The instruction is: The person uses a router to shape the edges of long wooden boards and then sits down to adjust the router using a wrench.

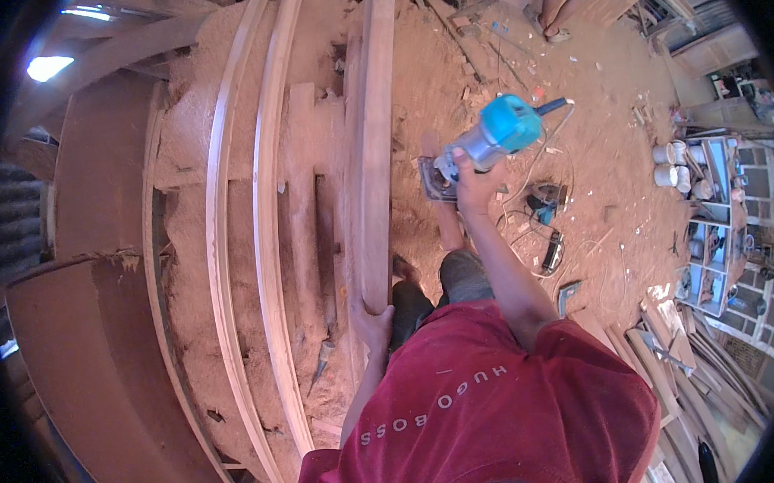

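Note:
My right hand (pixel 477 179) is wrapped round the silver body of a handheld router (pixel 508 124) with a teal top. The tool is tilted, its clear base (pixel 437 179) towards the beam and its cord trailing off to the right. Base and beam look apart, though I cannot tell how far. Near my body, my left hand (pixel 373 322) grips the edge of a long wooden beam (pixel 377 147), with the thumb over its right side. That beam runs away from me across the bench, and its faces look planed.
Two slim strips of wood (pixel 268 195) lie parallel to the left on the sawdust-covered bench. Cords and another power tool (pixel 544 207) lie on the dusty floor. At the right stand a shelf (pixel 713 227) and stacked boards (pixel 668 359). Another person's feet (pixel 557 27) show far off.

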{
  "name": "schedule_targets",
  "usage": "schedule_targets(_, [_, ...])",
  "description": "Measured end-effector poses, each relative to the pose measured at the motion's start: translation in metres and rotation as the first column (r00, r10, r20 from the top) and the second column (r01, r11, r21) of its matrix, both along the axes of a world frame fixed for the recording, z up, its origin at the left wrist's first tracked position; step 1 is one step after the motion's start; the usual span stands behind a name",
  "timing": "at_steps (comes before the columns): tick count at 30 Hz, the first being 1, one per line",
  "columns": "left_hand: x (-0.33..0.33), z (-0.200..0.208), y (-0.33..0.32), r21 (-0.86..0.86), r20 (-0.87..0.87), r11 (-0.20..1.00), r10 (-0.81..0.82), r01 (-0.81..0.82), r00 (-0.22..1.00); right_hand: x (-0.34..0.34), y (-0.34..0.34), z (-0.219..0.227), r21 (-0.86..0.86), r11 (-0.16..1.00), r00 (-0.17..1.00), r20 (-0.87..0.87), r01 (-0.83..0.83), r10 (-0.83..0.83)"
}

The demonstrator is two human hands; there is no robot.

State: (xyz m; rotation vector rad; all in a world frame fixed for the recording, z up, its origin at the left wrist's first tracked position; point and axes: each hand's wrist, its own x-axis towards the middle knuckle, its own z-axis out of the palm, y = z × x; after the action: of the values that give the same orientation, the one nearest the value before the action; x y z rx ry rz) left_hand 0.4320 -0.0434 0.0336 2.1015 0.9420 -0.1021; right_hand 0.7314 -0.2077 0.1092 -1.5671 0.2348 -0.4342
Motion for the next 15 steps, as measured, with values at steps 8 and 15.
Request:
schedule_targets(8, [-0.03,-0.015,0.002,-0.063,0.057,0.998,-0.02,0.024,0.998,-0.007,0.083,-0.04,-0.068,0.982,0.982,0.055,-0.174,0.178])
schedule_targets(15, [0.047,-0.042,0.051,-0.253,0.283,0.961,-0.032,0.107,0.959,-0.016,0.121,-0.074,-0.075,0.991,0.991,0.064,-0.112,0.117])
